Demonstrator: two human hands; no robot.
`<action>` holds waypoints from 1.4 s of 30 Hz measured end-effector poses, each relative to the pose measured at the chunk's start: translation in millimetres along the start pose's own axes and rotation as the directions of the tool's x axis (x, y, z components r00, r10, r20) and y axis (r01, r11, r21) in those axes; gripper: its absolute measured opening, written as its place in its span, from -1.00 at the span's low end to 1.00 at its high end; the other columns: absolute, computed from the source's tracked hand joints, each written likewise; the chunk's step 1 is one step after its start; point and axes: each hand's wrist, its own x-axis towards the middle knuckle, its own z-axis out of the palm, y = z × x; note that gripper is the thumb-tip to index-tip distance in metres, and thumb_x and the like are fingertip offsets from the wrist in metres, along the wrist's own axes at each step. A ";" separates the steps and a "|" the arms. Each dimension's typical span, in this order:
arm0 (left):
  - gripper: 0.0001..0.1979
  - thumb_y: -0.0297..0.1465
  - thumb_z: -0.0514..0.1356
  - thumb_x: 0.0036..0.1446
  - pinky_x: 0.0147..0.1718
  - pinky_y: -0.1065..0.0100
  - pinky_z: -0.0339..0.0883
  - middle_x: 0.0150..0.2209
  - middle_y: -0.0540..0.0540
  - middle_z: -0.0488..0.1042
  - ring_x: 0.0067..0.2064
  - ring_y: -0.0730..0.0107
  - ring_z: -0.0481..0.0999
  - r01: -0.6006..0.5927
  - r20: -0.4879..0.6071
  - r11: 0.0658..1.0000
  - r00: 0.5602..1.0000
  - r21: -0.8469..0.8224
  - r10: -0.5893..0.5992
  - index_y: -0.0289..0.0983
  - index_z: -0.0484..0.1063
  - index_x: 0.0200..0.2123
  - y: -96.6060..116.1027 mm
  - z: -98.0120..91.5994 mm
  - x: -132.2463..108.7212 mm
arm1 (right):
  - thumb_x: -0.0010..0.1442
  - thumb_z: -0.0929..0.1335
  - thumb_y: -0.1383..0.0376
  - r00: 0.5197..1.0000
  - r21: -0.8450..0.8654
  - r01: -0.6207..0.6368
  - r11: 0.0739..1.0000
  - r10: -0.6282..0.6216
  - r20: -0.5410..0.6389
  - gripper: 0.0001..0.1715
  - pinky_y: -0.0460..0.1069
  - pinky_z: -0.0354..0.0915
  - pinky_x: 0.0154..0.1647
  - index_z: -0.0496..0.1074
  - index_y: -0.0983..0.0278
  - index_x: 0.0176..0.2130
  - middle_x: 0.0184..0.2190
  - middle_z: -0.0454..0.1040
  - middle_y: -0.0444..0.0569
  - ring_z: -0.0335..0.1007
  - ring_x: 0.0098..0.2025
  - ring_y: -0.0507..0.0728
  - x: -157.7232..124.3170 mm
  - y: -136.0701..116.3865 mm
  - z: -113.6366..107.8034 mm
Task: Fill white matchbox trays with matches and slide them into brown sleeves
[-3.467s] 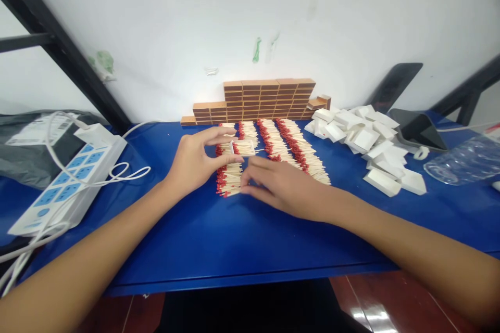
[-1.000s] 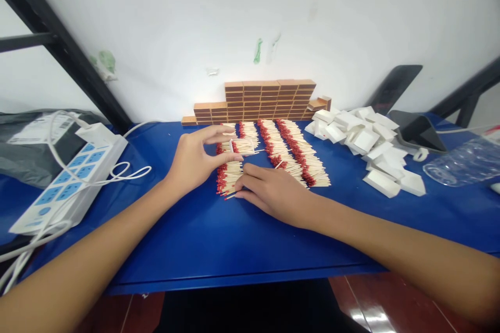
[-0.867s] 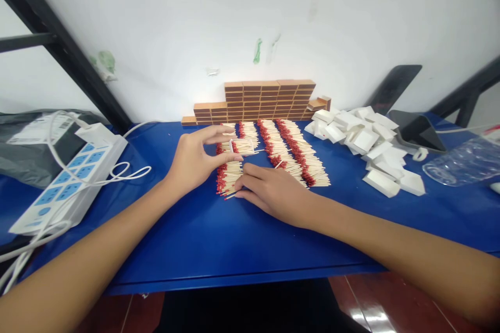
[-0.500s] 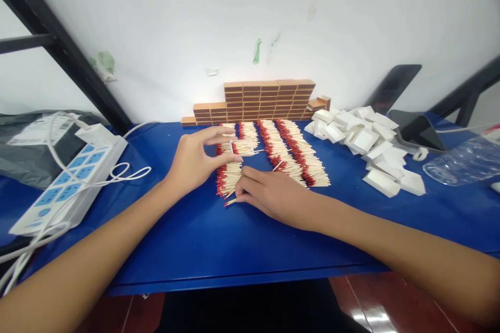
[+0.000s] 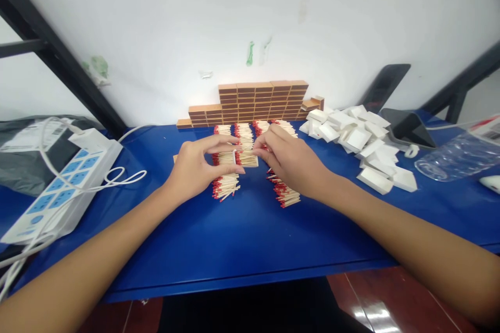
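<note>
Hands (image 5: 295, 161) have drawn level at the tray (image 5: 234, 157) — front tabletop (image 5: 234, 239) lies open.

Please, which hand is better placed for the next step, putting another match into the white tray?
Probably the right hand: its fingers are at one end of the white tray, near loose matches, while the left hand is occupied holding the tray.

Indoor workspace, blue tabletop (image 5: 234, 239), power strip (image 5: 62, 195), tiled floor (image 5: 375, 291)
</note>
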 end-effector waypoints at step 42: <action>-0.62 -0.18 0.51 0.13 -0.02 0.23 0.55 -0.07 -0.09 0.70 -0.08 0.21 0.69 -0.148 0.045 0.985 0.989 0.086 0.144 -0.13 0.64 -0.01 2.9 4.7 -2.5 | 0.37 0.40 -0.07 0.906 0.559 -0.423 0.713 0.323 0.274 -0.56 -0.03 0.16 -0.42 0.54 0.25 -0.14 -0.43 0.42 -0.14 0.24 -0.42 0.05 1.0 -17.7 6.2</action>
